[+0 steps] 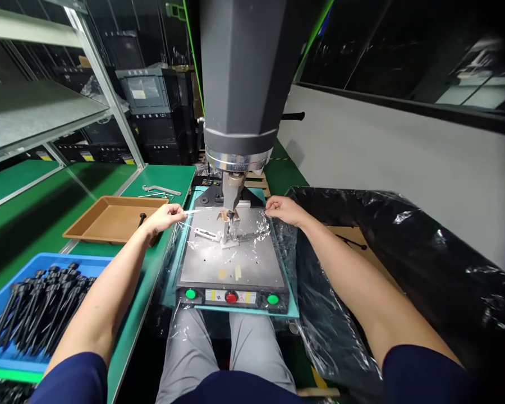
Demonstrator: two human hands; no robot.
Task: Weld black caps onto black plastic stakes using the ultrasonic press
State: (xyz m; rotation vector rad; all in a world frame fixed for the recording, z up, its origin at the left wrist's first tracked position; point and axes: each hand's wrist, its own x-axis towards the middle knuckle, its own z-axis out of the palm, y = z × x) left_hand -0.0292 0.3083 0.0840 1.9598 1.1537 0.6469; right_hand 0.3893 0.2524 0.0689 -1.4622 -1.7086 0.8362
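Clear film (258,227) — pinched by left hand (164,217), right hand (284,210), panel label (219,295) unreadable

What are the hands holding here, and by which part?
Both grip a clear plastic film over the machine plate: the left hand pinches its left edge, the right hand its right edge.

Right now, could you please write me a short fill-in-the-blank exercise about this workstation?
The left hand and right hand hold clear film over a machine with ____ green buttons.
Between them sits a ____ button.
The black parts lie in a ____ tray.
Missing words: two; red; blue.
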